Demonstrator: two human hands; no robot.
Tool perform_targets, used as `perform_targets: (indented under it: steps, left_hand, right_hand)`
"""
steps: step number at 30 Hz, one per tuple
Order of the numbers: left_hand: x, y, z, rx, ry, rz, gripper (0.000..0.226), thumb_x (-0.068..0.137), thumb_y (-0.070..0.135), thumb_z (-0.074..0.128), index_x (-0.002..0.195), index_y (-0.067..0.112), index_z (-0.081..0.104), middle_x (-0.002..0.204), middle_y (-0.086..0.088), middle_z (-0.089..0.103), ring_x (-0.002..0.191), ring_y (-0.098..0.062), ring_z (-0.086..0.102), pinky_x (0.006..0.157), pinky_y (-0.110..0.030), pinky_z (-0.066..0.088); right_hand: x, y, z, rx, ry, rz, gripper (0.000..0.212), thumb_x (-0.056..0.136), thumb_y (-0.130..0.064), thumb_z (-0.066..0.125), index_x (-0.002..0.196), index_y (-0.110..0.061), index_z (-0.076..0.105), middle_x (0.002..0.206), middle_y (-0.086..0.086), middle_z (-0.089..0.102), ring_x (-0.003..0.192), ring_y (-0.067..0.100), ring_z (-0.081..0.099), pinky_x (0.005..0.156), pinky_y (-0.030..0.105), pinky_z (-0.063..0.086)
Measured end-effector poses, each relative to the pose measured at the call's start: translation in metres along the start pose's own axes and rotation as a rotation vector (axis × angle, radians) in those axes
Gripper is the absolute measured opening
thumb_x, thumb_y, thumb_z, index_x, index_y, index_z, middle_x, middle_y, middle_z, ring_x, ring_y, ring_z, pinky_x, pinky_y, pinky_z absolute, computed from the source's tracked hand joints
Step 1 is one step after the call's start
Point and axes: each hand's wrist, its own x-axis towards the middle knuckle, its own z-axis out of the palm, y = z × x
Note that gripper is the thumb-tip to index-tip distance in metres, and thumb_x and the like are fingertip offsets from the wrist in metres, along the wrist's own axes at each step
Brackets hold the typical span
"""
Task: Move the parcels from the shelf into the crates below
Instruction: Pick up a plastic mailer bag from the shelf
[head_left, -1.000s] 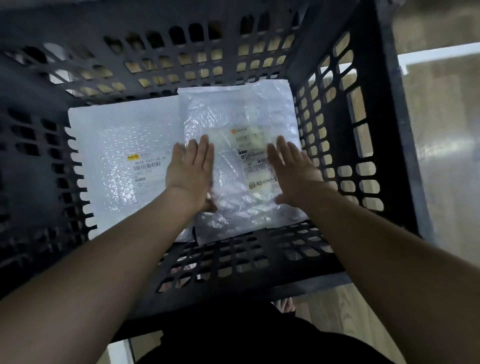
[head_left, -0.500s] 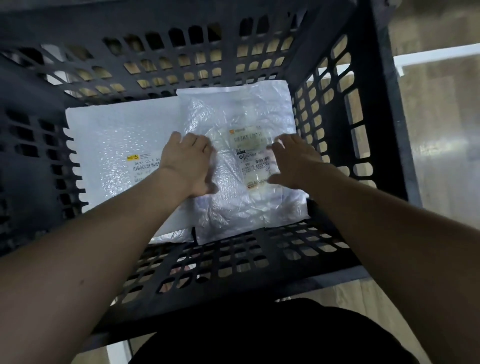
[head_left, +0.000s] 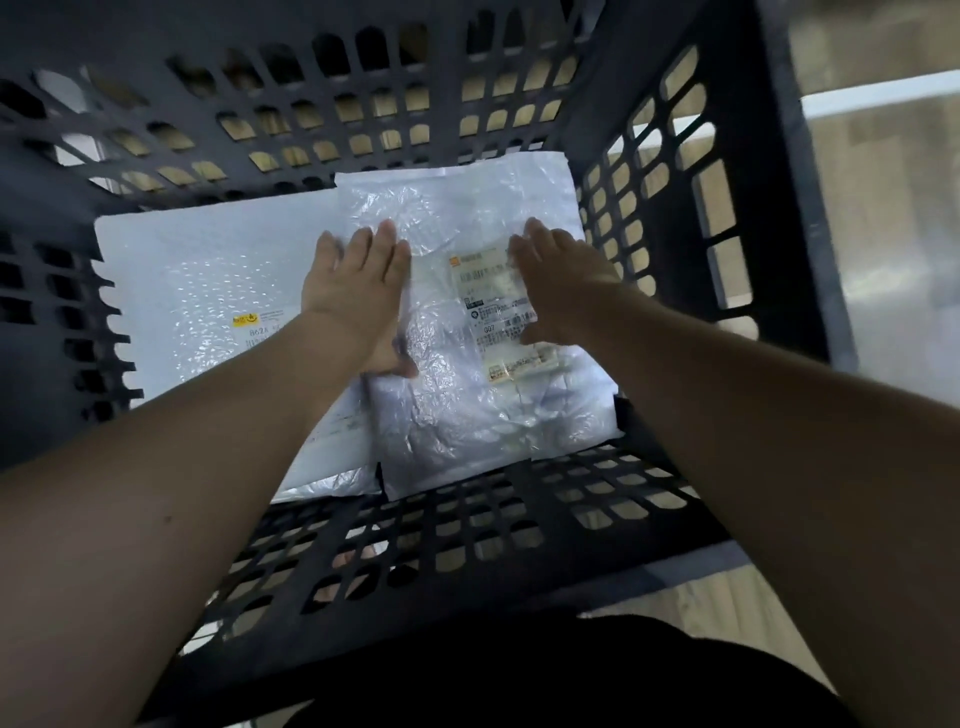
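Two white parcels lie flat on the bottom of a black lattice crate (head_left: 675, 218). A wrinkled plastic-bag parcel (head_left: 467, 405) with a printed label lies on the right, overlapping a bubble-mailer parcel (head_left: 197, 291) on the left. My left hand (head_left: 358, 301) rests palm down on the bag parcel's left edge, fingers straight and together. My right hand (head_left: 561, 286) lies flat on the bag's label near the right side. Neither hand grips anything. Both forearms reach down into the crate.
The crate's perforated walls rise on all sides, with its near wall (head_left: 467, 540) below my arms. A wooden floor (head_left: 883, 218) and a white strip show to the right outside the crate. My dark clothing fills the bottom edge.
My fingers curled half a second ago and are now stretched flat again. Both hands have slid a little farther away over the bag parcel. The parcels stay where they lay.
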Motion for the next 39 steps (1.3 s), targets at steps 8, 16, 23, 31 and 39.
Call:
perform_targets:
  steps: [8, 16, 23, 31, 39]
  left_hand:
    - [-0.13, -0.022, -0.068, -0.104, -0.065, -0.022, 0.088, 0.095, 0.032, 0.049, 0.147, 0.013, -0.02, 0.154, -0.015, -0.024, 0.144, -0.029, -0.014, 0.115, -0.047, -0.004]
    - [-0.289, -0.11, -0.23, -0.135, 0.055, -0.134, 0.087, 0.092, 0.04, 0.052, 0.15, 0.014, -0.007, 0.156, -0.015, -0.017, 0.145, -0.03, -0.009, 0.116, -0.049, 0.001]
    - [-0.416, -0.159, -0.354, -0.144, 0.204, -0.263, 0.074, 0.095, 0.033, 0.046, 0.151, 0.016, -0.001, 0.157, -0.014, -0.01, 0.145, -0.03, -0.004, 0.116, -0.048, 0.004]
    - [-0.522, -0.138, -0.406, -0.237, 0.34, -0.327, 0.07, 0.094, 0.038, 0.046, 0.149, 0.017, 0.008, 0.156, -0.014, 0.004, 0.142, -0.03, 0.01, 0.115, -0.046, 0.012]
    - [-0.582, -0.138, -0.429, -0.247, 0.469, -0.428, 0.061, 0.092, 0.037, 0.047, 0.143, 0.018, 0.021, 0.142, -0.006, 0.032, 0.129, -0.026, 0.032, 0.105, -0.04, 0.025]
  right_hand:
    - [-0.116, -0.011, -0.088, -0.031, -0.009, 0.064, 0.094, 0.086, -0.018, 0.065, 0.151, -0.009, -0.002, 0.158, 0.012, -0.002, 0.143, 0.029, 0.011, 0.115, 0.041, 0.02]
    - [-0.258, -0.017, -0.267, -0.014, 0.124, 0.048, 0.08, 0.085, -0.01, 0.057, 0.148, -0.006, 0.008, 0.154, 0.012, 0.011, 0.14, 0.029, 0.02, 0.114, 0.038, 0.02]
    - [-0.366, -0.027, -0.406, -0.041, 0.269, -0.006, 0.081, 0.089, -0.016, 0.057, 0.15, -0.009, 0.004, 0.154, 0.012, 0.013, 0.139, 0.028, 0.02, 0.115, 0.037, 0.021]
    - [-0.474, -0.035, -0.454, -0.103, 0.355, -0.103, 0.077, 0.09, -0.021, 0.055, 0.15, -0.01, 0.008, 0.153, 0.012, 0.015, 0.14, 0.028, 0.019, 0.115, 0.038, 0.019]
    - [-0.532, -0.034, -0.476, -0.084, 0.448, -0.097, 0.073, 0.09, -0.024, 0.055, 0.149, -0.012, 0.014, 0.153, 0.011, 0.017, 0.138, 0.028, 0.023, 0.112, 0.037, 0.025]
